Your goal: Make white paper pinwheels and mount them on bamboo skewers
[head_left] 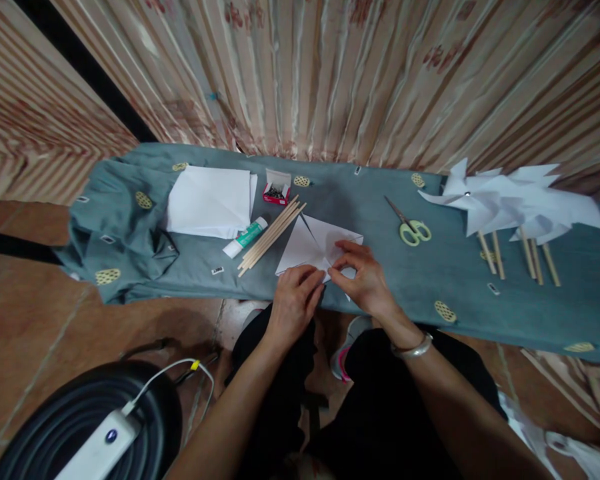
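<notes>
A white folded paper square (310, 247) lies on the grey-green cloth (430, 280) in front of me. My left hand (294, 300) rests on its near edge, fingers curled and pinching the paper's corner. My right hand (363, 277) is beside it, thumb and fingers pressed on the same corner of the paper. Both hands touch the paper at its lower edge. A silver bangle sits on my right wrist.
To the left lie a bundle of wooden sticks (270, 235), a glue stick (245, 237), a small red box of pins (276, 188) and a stack of white paper (210, 201). Green-handled scissors (411, 225) lie right of centre. Finished white paper pinwheels on sticks (510, 207) lie at far right.
</notes>
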Tool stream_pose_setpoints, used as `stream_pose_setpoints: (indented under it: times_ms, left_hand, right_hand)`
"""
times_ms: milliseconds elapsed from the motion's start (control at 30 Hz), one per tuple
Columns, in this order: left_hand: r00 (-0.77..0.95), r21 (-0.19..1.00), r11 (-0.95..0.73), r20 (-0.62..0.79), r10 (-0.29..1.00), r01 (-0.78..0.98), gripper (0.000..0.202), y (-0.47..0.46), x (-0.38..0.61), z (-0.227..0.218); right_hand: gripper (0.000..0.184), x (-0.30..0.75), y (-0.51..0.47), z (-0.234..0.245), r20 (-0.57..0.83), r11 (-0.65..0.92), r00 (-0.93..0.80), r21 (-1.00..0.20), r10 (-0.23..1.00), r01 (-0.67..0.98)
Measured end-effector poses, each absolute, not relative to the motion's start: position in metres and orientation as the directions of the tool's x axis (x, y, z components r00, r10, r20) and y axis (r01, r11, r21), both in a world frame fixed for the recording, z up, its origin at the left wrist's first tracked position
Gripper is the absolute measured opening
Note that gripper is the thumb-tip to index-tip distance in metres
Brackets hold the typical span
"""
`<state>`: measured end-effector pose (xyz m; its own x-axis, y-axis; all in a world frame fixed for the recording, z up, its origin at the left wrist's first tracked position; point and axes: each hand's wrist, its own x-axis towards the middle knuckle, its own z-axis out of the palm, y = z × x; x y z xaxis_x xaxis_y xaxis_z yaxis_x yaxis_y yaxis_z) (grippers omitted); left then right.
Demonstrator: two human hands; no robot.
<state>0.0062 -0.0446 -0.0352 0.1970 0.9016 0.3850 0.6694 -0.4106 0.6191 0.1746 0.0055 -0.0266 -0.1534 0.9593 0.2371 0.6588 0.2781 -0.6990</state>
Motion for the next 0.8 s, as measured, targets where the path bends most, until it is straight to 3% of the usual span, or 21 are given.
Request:
stream_pose_setpoints:
  times_ms: [800]
  left_hand:
    - [0.222, 0.601, -0.407, 0.36, 0.906, 0.688, 0.021, -0.0426, 0.0068, -0.0355]
  right_hand:
    - [0.008, 0.1677, 0.0104, -0.0306, 0.268, 0.284, -0.144, -0.616, 0.953, 0.734]
